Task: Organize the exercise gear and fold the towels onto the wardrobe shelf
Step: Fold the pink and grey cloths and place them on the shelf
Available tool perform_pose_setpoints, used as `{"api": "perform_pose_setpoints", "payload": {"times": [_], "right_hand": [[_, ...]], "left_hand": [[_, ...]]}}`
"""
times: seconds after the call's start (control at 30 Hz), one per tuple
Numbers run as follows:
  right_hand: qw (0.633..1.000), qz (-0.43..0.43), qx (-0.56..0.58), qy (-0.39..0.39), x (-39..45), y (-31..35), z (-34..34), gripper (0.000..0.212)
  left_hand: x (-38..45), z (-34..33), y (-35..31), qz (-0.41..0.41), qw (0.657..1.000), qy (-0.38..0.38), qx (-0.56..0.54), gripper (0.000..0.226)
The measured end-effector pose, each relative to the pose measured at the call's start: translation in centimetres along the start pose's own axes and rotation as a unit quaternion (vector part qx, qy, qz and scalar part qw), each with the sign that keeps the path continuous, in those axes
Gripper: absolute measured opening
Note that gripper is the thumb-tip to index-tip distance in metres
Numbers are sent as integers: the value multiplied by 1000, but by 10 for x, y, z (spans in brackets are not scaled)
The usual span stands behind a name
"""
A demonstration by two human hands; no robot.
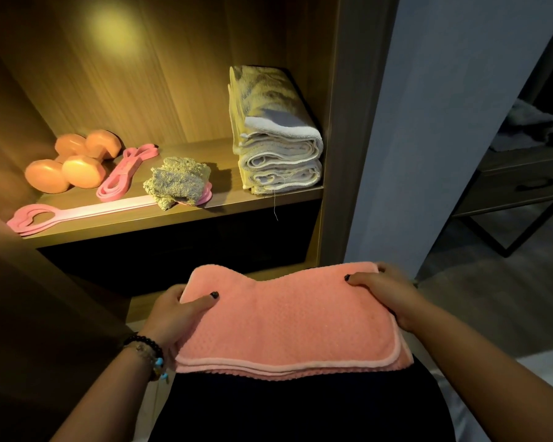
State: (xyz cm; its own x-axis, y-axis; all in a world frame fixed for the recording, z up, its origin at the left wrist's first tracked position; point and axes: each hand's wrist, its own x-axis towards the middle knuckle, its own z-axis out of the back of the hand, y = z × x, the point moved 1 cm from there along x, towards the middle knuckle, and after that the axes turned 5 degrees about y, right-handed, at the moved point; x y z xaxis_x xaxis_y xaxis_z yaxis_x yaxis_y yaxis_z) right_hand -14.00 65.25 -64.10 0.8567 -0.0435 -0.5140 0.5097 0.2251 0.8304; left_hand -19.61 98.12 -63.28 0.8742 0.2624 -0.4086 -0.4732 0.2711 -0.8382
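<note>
A folded pink towel [288, 317] lies flat in front of my body, below the wardrobe shelf [205, 215]. My left hand [176, 314] grips its left edge, thumb on top. My right hand [387, 291] grips its right edge the same way. On the shelf, a stack of folded white towels [278, 148] stands at the right. Two orange dumbbells [71, 164] lie at the left. A looped pink resistance band [125, 173] sits beside them. A crumpled small grey towel [179, 181] covers one end of a long pink stretch band [77, 213] along the shelf's front edge.
The wardrobe's wooden side panel [339, 154] rises right of the shelf, with a grey wall [428, 122] beyond it. A dark table with a drawer [524, 186] stands at the far right. A dark compartment [179, 253] lies under the shelf.
</note>
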Motion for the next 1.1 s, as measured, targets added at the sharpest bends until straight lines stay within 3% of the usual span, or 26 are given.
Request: {"api": "perform_pose_setpoints", "payload": {"times": [0.1,0.33,0.5,0.63,0.83,0.97,1.1], "right_hand": [[997,71,-20,-30,-9,24,-6,35],[978,206,-26,-21,-47,94,-10,42],[938,340,-65,-25,-78,134,-26,43],[916,396,-52,38,-99,154,-52,35],[886,427,-94,157,-99,165,-59,32],[830,492,-261,39,-96,173,-50,20],[816,511,-270,-10,-93,175,-51,14]], "left_hand": [[-6,-2,-27,-48,999,-20,10,37],[-25,5,-87,-98,980,108,-132,19],[-45,-5,-116,-176,952,150,-200,25],[-59,-21,-125,-238,926,177,-236,32],[-59,-26,-124,-261,907,183,-276,34],[-57,-22,-120,-268,888,241,-285,44],[-56,-20,-117,-287,897,280,-185,64]]}}
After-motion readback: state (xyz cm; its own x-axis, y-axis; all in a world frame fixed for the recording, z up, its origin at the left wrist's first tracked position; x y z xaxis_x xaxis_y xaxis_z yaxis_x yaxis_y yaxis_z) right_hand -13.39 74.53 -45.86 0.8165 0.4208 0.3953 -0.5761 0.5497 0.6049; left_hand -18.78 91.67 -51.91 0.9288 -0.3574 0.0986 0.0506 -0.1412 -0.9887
